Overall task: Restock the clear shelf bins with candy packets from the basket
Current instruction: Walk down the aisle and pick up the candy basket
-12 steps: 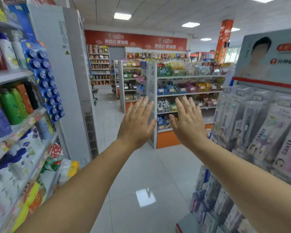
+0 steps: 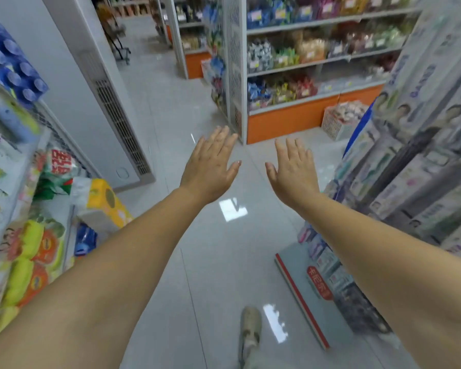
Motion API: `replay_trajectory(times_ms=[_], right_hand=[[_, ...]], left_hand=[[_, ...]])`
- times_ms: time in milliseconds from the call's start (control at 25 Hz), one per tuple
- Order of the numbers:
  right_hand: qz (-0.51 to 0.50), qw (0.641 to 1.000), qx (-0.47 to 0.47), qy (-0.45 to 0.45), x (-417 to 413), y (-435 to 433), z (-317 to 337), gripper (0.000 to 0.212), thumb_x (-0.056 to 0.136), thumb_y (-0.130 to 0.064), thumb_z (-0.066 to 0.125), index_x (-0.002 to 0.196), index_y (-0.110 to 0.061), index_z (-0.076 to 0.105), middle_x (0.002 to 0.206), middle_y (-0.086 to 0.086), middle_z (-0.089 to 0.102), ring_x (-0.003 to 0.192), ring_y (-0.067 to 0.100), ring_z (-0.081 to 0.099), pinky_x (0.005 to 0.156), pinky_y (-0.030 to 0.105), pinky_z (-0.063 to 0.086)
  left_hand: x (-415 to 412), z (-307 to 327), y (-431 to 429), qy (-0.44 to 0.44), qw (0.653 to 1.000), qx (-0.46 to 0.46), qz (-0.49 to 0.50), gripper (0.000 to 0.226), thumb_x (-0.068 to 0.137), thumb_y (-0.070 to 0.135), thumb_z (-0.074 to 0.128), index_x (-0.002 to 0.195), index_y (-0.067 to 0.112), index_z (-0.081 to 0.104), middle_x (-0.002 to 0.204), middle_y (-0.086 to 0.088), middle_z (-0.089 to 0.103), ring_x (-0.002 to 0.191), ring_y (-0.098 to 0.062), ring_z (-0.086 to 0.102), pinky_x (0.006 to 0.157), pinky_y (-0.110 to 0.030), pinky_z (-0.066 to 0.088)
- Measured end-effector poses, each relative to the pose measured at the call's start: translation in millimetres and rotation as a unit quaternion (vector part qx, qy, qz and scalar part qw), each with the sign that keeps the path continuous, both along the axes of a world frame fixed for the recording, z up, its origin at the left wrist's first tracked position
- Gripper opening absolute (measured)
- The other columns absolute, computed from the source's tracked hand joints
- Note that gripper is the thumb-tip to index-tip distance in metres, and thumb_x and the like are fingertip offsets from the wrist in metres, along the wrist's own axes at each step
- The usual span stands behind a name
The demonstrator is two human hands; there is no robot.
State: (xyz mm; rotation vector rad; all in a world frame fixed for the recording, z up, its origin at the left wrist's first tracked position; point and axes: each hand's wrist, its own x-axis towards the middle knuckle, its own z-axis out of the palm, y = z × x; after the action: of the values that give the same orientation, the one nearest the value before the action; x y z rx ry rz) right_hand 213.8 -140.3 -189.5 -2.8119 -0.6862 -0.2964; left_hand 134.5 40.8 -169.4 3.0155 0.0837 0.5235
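Fingers (image 2: 220,139) spread, empty, left hand (image 2: 210,166) and right hand (image 2: 293,174) | basket (image 2: 333,126) beyond right fingers, well apart | risk: arm clips rack (image 2: 410,169).

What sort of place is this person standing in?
A shop, most likely a small supermarket: tiered shelves packed with bagged sweets, a display of carded packs on the right, and a basket of packets standing on the tiled aisle floor.
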Motion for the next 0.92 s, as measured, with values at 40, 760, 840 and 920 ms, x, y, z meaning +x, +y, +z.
replay_trajectory(times_ms=[40, 760, 840, 920], right_hand=[[-0.002, 1.000, -0.014, 0.026, 15, 3, -19, 0.061, 0.102, -0.040, 0.032, 0.154, -0.014, 0.013, 0.162, 0.013, 0.009, 0.149, 0.029, 0.003, 0.120, 0.046, 0.004], [-0.050, 0.972, -0.091, 0.210, 212, 50, -120, 0.060, 0.104, -0.041, 0.024, 0.155, -0.013, 0.010, 0.162, 0.014, 0.008, 0.150, 0.030, 0.001, 0.121, 0.045, 0.003], [-0.067, 0.969, -0.093, 0.220, 238, 59, -128, 0.060, 0.104, -0.041, 0.023, 0.155, -0.013, 0.009, 0.162, 0.013, 0.007, 0.150, 0.030, 0.000, 0.121, 0.045, 0.002], [-0.087, 0.966, -0.093, 0.226, 266, 70, -136, 0.060, 0.104, -0.041, 0.024, 0.155, -0.014, 0.009, 0.162, 0.014, 0.007, 0.150, 0.030, 0.000, 0.121, 0.045, 0.002]], left_hand=[[16, -17, 2, 0.025, 1.000, -0.004, -0.002, 0.060, 0.103, 0.041, 0.032, 0.155, 0.015, 0.017, 0.164, -0.006, 0.011, 0.151, -0.020, 0.004, 0.123, -0.039, 0.001], [240, -109, 61, 0.185, 0.981, -0.049, -0.040, 0.058, 0.104, 0.041, 0.031, 0.155, 0.015, 0.018, 0.164, -0.006, 0.010, 0.151, -0.020, 0.003, 0.123, -0.038, 0.001], [276, -118, 74, 0.192, 0.979, -0.048, -0.054, 0.058, 0.104, 0.041, 0.031, 0.155, 0.015, 0.018, 0.164, -0.005, 0.010, 0.151, -0.020, 0.003, 0.123, -0.038, 0.002], [311, -127, 86, 0.202, 0.976, -0.046, -0.074, 0.058, 0.104, 0.041, 0.031, 0.155, 0.015, 0.018, 0.164, -0.005, 0.010, 0.151, -0.019, 0.003, 0.123, -0.038, 0.002]])
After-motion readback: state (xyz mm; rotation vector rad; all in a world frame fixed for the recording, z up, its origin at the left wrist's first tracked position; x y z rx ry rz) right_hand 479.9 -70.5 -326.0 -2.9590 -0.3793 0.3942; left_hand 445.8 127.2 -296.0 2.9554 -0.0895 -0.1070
